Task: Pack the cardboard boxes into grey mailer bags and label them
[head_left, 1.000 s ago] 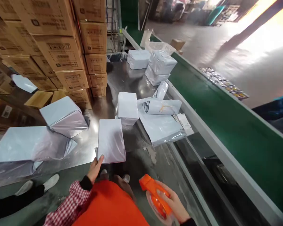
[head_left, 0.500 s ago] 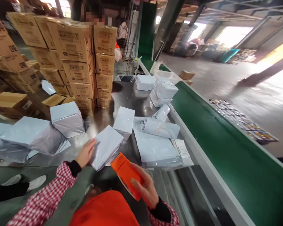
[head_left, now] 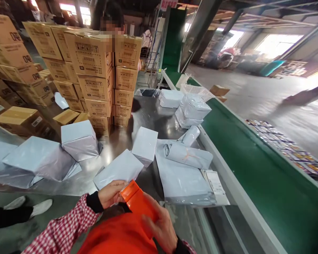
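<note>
An orange hard-plastic hand tape dispenser is held low and near, by the near edge of a stainless-steel packing table and just above an orange vest. Its body is gripped by the right hand, with the fingers spread and wrapped across its right side. The left hand, coming from a red-and-white checked sleeve, has its fingers pressed together beside the dispenser's far end, though whether it is gripping cannot be told. Any tape roll is hidden by the hands. The dispenser is judged to be light, stiff and slightly slick, so a firm hold around its body would seem best, with its far end left free. Just beyond it lies a flat pale grey poly mailer parcel, probably light and slippery, and best taken by its long edges. To the right, a rolled grey mailer lies on a flattened grey mailer, near a green conveyor belt. Stacked brown cardboard cartons stand far left.
</note>
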The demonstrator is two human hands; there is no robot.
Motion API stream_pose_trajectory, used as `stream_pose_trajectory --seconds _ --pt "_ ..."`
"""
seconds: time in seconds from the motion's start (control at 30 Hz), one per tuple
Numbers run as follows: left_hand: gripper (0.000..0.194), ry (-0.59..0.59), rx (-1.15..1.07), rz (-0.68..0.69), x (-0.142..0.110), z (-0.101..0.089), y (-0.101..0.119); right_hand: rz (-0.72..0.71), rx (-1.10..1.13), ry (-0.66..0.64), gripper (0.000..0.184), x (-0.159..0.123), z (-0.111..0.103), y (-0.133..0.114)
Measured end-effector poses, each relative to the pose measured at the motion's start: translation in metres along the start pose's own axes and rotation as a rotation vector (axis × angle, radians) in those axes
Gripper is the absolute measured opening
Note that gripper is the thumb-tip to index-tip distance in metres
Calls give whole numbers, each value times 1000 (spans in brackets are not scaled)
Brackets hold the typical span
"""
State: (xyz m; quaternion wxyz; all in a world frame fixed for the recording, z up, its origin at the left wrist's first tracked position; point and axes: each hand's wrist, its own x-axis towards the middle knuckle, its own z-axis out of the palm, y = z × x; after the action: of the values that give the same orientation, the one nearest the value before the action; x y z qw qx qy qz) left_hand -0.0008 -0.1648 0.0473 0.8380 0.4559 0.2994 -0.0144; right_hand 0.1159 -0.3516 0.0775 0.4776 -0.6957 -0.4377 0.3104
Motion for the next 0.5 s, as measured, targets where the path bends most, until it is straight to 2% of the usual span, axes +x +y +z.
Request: stream_pose_trajectory --seconds 0.07,0.13,0.23,0.3,0.4,0.5 --pt "50 28 130 17 12 -13 10 55 15 -17 54 13 3 -1" --pt "46 83 257 48 26 -35 27 129 29 -26 54 23 2 -1" --pt "37 261 409 89 51 -83 58 303 32 -33 57 37 -6 2" --pt "33 382 515 74 71 -114 71 398 7 -56 60 47 -12 5" --pt "34 468 711 -36 100 -144 66 416 -96 -83 58 63 -10 13" --pt "30 468 931 -136 118 -152 45 412 -220 -88 54 71 0 27"
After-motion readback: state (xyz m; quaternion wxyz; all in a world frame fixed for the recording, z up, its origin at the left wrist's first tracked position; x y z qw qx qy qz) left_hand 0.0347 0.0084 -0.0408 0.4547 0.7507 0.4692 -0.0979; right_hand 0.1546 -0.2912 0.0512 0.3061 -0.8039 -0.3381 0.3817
